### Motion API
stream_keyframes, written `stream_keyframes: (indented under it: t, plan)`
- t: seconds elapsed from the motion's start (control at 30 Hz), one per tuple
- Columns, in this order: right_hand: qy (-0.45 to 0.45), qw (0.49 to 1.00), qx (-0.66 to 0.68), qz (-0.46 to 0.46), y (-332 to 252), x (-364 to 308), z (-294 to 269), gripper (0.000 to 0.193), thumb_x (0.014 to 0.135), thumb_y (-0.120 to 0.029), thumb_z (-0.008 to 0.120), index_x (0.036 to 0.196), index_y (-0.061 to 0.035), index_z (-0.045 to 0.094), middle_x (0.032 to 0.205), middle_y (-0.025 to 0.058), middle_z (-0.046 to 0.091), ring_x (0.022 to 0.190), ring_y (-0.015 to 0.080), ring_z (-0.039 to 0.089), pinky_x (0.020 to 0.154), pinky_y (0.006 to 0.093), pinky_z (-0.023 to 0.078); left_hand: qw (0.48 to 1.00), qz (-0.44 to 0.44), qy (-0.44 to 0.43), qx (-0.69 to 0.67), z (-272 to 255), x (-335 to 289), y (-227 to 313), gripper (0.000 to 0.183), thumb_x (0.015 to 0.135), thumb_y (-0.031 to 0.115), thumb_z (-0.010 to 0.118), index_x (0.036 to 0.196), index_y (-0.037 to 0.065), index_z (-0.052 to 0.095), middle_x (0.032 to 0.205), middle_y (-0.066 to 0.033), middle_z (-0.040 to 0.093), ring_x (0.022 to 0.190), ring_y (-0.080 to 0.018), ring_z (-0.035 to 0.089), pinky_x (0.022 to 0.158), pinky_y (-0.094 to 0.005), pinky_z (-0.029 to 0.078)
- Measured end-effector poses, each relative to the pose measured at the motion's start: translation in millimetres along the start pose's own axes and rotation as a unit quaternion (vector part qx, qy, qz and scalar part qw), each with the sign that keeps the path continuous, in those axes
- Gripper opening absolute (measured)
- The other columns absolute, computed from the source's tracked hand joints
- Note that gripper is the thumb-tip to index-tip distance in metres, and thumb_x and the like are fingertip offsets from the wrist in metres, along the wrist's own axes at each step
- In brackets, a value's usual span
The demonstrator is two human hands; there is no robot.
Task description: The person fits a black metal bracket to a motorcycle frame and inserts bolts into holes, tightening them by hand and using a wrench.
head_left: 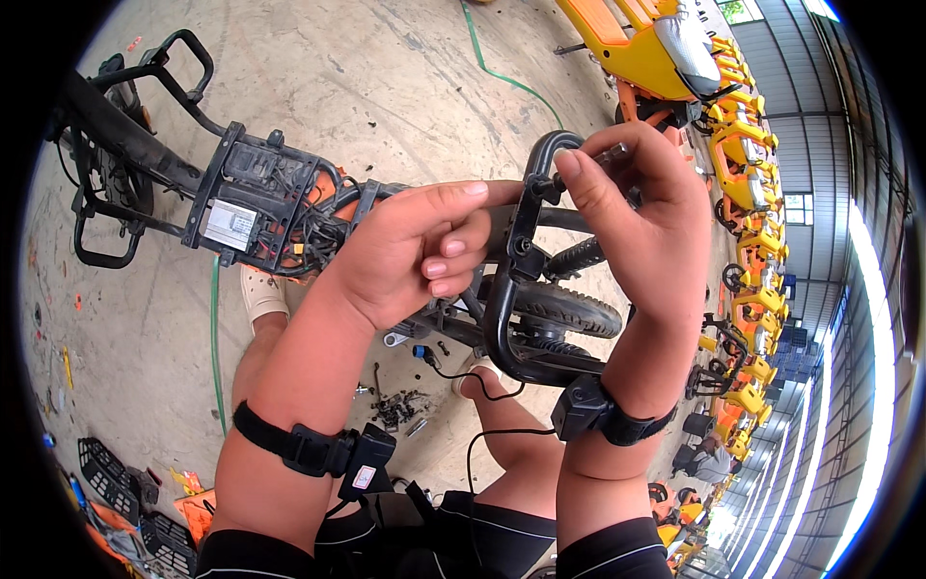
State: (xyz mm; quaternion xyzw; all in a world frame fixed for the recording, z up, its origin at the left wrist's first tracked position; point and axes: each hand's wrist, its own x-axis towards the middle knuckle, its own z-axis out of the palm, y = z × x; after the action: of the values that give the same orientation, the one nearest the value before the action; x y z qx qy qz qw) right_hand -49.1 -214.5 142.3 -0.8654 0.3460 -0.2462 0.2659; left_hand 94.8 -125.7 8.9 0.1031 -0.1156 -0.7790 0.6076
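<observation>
A black tubular frame [500, 318] with a bolted cross plate stands upright in front of me, above a treaded wheel [569, 309]. My left hand [420, 232] has its index finger stretched out to the plate, its tip at or behind the edge; the thumb is extended and the other fingers curl loosely with nothing visible in them. My right hand [641, 217] bends round the frame's upper right side. Between its thumb and fingers is a short dark metal rod [610, 154], like a socket or bit. A dark bolt [545, 186] sits in the plate near the right thumb.
A stripped vehicle chassis [260, 198] with exposed wiring extends left. Loose bolts [397, 410] lie on the concrete floor between my feet. A cable with a blue connector [421, 353] hangs below the frame. Yellow scooters [748, 193] line the right side; black grids [108, 478] lie lower left.
</observation>
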Motion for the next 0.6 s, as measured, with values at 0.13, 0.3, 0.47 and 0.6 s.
stream_keyframes:
  t: [0.13,0.3,0.47,0.6]
  plan:
    - [0.000,1.000,0.024,0.019,0.0,-1.2,-0.7,0.013,0.085,-0.006,0.078,0.087,0.0001,0.067,0.073,0.0014,0.065,0.066,0.0066,0.057,0.058,0.0226,0.043,1.000,0.001,-0.004,-0.004,-0.2,0.1,0.1,0.051,0.102,0.027,0.054,0.135,-0.011,0.051,0.067,0.0051,0.044,0.053,-0.0033,0.039,0.047,-0.0195,0.034]
    - [-0.004,0.999,-0.007,-0.040,2.4,-1.3,-6.1,0.009,0.085,-0.001,0.075,0.088,0.0016,0.068,0.075,0.0050,0.067,0.067,0.0092,0.061,0.060,0.0244,0.047,1.000,0.000,-0.013,-0.007,-0.9,0.9,-0.3,0.053,0.102,0.028,0.053,0.137,-0.012,0.049,0.067,0.0053,0.044,0.053,-0.0032,0.039,0.047,-0.0195,0.034]
    - [-0.019,0.999,0.007,-0.048,4.0,-0.8,-7.2,0.007,0.084,0.002,0.073,0.090,0.0006,0.070,0.077,0.0066,0.068,0.070,0.0121,0.063,0.065,0.0264,0.050,1.000,-0.003,-0.004,0.016,2.4,1.6,-0.7,0.059,0.102,0.033,0.048,0.144,-0.009,0.044,0.063,0.0089,0.039,0.050,-0.0007,0.038,0.043,-0.0173,0.032]
    - [-0.041,0.993,-0.025,-0.109,7.7,3.2,-12.8,0.006,0.085,0.000,0.072,0.091,-0.0004,0.071,0.078,0.0067,0.068,0.073,0.0129,0.063,0.067,0.0269,0.049,1.000,-0.007,0.010,0.019,3.3,1.4,-1.2,0.060,0.102,0.033,0.048,0.144,-0.009,0.043,0.063,0.0088,0.039,0.050,-0.0007,0.037,0.043,-0.0173,0.032]
